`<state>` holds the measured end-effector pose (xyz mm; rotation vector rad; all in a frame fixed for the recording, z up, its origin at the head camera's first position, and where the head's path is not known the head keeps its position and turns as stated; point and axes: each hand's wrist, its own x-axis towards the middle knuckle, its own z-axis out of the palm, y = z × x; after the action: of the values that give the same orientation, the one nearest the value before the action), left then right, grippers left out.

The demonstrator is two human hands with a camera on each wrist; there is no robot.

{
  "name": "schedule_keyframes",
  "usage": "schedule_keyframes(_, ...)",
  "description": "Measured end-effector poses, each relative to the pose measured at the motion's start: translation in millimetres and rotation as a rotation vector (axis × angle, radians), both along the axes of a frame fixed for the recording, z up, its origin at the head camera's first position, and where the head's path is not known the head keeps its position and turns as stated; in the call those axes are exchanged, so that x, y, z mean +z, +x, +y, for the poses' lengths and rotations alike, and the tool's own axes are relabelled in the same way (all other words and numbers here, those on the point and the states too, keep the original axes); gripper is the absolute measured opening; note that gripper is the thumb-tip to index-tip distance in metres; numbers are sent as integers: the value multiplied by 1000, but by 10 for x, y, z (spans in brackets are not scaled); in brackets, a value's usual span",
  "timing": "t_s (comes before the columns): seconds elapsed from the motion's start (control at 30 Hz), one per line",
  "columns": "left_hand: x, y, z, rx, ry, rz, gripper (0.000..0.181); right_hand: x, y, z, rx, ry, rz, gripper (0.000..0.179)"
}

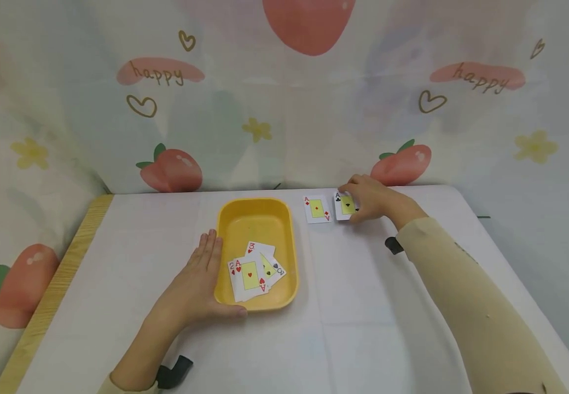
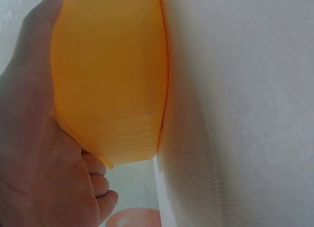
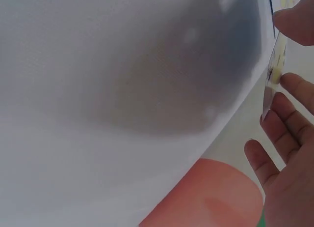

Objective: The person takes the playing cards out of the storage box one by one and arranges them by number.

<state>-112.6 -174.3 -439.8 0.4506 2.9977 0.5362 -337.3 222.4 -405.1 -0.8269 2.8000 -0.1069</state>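
My left hand [image 1: 193, 284] lies along the near left corner of a yellow tray [image 1: 221, 219], fingers straight at its left rim and thumb along the near rim. In the left wrist view the palm is right against the tray's wall [image 2: 110, 65]. At the back of the table, my right hand [image 1: 373, 200] pinches an ace of clubs [image 1: 347, 205] between thumb and fingertips. The right wrist view shows this card [image 3: 275, 72] edge-on. Just left of it lies an ace of diamonds [image 1: 317, 209], face up.
Inside the tray, several face-up playing cards overlap, an ace of hearts [image 1: 250, 275] on top. A white cloth [image 1: 363, 328] covers the table, with a wooden edge [image 1: 43, 295] bare at left. A printed curtain [image 1: 284, 109] hangs right behind the table's back edge.
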Motion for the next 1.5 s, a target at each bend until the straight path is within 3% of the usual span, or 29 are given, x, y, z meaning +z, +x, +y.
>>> schedule_keyframes(0.5,-8,1,-8,-11,-16,10,148,-121,1,37,-65,-30,-69,73)
schedule_keyframes(0.8,10,0,6,-13,-19,1,149,-18,123,-101,-25,-112,-83,73)
schedule_keyframes(1.03,9,2,0,-8,-21,6,149,188,368,-430,97,-224,-72,72)
schedule_keyframes(1.23,12,-2,-13,-5,-24,-2,148,318,727,-878,270,-295,-72,70)
schedule_keyframes(1.37,10,-13,-15,-4,-24,-14,148,351,964,-1169,360,-284,-70,72)
schedule_keyframes(1.5,2,-16,-14,-7,-18,-21,148,330,1104,-1374,414,-285,-99,73)
